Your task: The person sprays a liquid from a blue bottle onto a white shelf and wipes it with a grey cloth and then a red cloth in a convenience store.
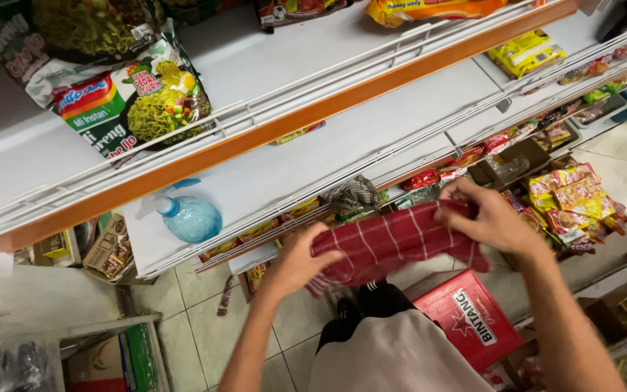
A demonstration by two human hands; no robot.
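Note:
Both my hands hold a red cloth with thin white checks (393, 243), stretched between them over the front edge of a white shelf (306, 160). My left hand (295, 261) grips the cloth's left end. Its upper right end is pinched by my right hand (491, 218). A blue spray bottle (186, 215) lies on its side on the shelf, left of my left hand. A crumpled grey checked rag (353, 192) sits at the shelf edge just above the cloth.
Green and white noodle packets (136, 101) lie on the upper shelf at top left. Lower shelves at right hold several snack packets (571, 199). A red crate (469, 323) stands on the tiled floor by my legs. Cardboard boxes (110, 247) sit lower left.

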